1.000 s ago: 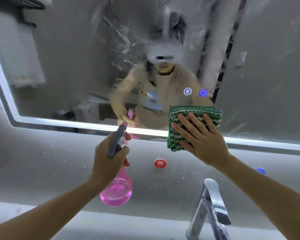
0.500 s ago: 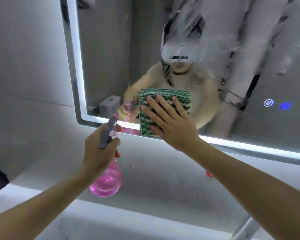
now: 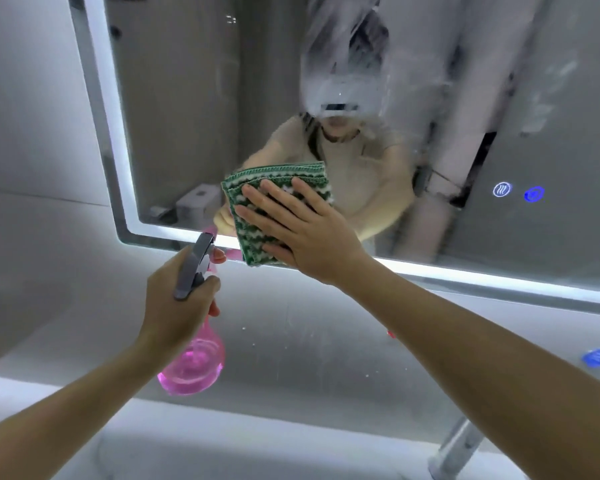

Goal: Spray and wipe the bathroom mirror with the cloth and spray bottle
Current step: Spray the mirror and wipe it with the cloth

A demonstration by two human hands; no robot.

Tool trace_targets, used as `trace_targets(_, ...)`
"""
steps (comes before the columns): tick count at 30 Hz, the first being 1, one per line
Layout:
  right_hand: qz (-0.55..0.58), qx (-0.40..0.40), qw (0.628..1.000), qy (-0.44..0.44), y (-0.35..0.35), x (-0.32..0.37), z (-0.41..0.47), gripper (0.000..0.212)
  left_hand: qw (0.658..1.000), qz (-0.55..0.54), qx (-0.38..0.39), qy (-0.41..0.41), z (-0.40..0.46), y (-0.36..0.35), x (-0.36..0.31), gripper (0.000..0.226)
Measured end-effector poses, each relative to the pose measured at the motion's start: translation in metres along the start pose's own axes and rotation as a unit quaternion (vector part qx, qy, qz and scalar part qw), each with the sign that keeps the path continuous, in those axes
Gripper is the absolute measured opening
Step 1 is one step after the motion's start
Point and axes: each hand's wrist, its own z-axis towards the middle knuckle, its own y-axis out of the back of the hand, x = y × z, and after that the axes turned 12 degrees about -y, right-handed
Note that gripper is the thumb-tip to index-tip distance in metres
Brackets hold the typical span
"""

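The lit-edged bathroom mirror (image 3: 187,109) fills the upper view, with smeared wet streaks across its upper middle. My right hand (image 3: 298,230) lies flat with spread fingers on a folded green-and-white cloth (image 3: 253,188), pressing it against the glass near the mirror's lower left corner. Below and to the left, my left hand (image 3: 177,299) grips a pink spray bottle (image 3: 194,365) by its grey trigger head, nozzle pointing up toward the mirror's bottom edge.
A chrome faucet (image 3: 454,448) rises at the lower right above the white counter (image 3: 222,441). Two glowing touch icons (image 3: 518,192) sit on the mirror's right side. A blue round sticker (image 3: 598,357) marks the grey wall under the mirror.
My right hand slid the cloth leftward along the mirror's lower edge toward the left corner. The view swung left with it. The bottle stayed in my left hand.
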Motion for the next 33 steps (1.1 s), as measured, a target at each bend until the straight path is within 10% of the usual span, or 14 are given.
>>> trace_targets(33, -0.082, -0.023, 0.988, -0.129, 0.054, -0.363, -0.448, 0.056, 0.986, -0.100, 0.115, -0.066, -0.094, -0.394, -0.254, 0.032)
